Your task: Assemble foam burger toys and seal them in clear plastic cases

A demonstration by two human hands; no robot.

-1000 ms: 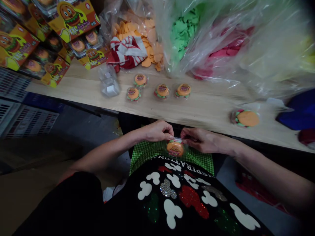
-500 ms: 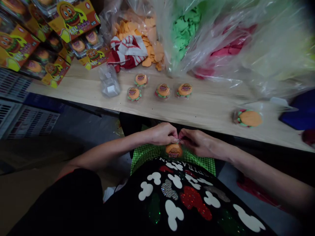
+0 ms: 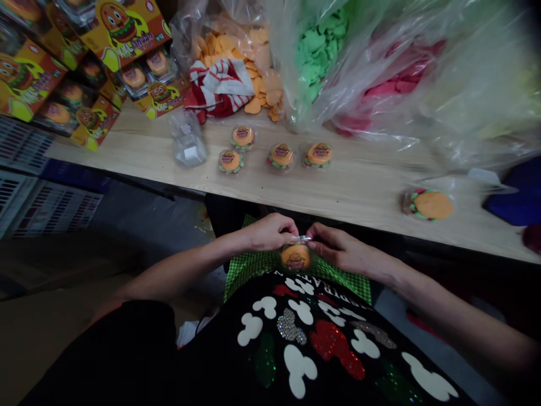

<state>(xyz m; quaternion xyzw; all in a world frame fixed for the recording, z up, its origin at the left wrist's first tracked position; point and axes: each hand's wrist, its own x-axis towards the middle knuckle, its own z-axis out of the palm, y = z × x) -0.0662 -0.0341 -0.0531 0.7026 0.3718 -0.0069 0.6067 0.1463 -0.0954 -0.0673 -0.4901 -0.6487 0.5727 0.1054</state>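
Both my hands meet just below the table edge, over my lap. My left hand and my right hand each pinch the top of a small clear-wrapped burger toy, orange with a printed label. It hangs between my fingertips above a green checked cloth. On the wooden table beyond lie several more wrapped burger toys in a loose row, and another, larger one lies apart at the right.
Yellow burger-print boxes are stacked at the far left. Clear bags hold orange pieces, green pieces and red pieces. A red-and-white striped cloth and a small clear container sit near them. Grey crates stand below left.
My hands have drawn closer together at the top of the wrapped burger toy, and the toy has shifted slightly left and up.
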